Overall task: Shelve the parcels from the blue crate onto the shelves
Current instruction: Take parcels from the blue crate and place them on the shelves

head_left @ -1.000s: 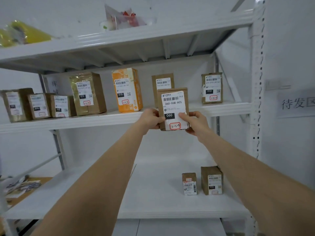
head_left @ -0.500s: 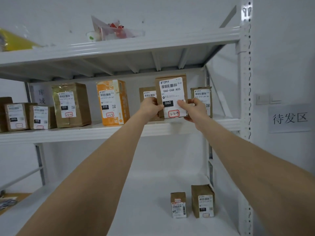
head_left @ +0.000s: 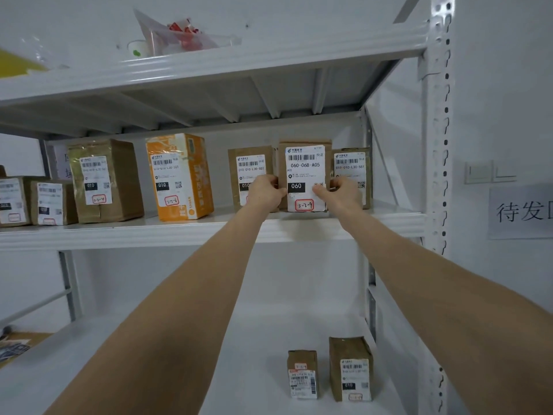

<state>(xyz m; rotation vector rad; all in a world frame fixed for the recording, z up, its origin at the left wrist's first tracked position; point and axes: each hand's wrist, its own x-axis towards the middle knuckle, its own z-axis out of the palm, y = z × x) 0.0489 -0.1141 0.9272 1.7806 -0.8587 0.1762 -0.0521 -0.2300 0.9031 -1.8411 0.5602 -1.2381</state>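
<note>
A brown parcel (head_left: 303, 166) with a white label marked 060 stands upright on the middle shelf (head_left: 185, 232), between two other brown parcels (head_left: 250, 163) (head_left: 351, 166). My left hand (head_left: 266, 193) grips its left edge and my right hand (head_left: 344, 194) grips its right edge, thumbs on the label. Its bottom edge is at the shelf surface. The blue crate is out of view.
Further left on the middle shelf stand an orange box (head_left: 179, 175), a large brown box (head_left: 104, 179) and smaller parcels (head_left: 52, 202). Two small parcels (head_left: 302, 374) (head_left: 351, 368) stand on the lower shelf. A plastic bag (head_left: 179, 34) lies on the top shelf. The white upright (head_left: 435, 145) borders the right.
Both hands have carried the 060 parcel up from below the shelf edge and back into the gap between two brown parcels, where it now stands on the middle shelf.
</note>
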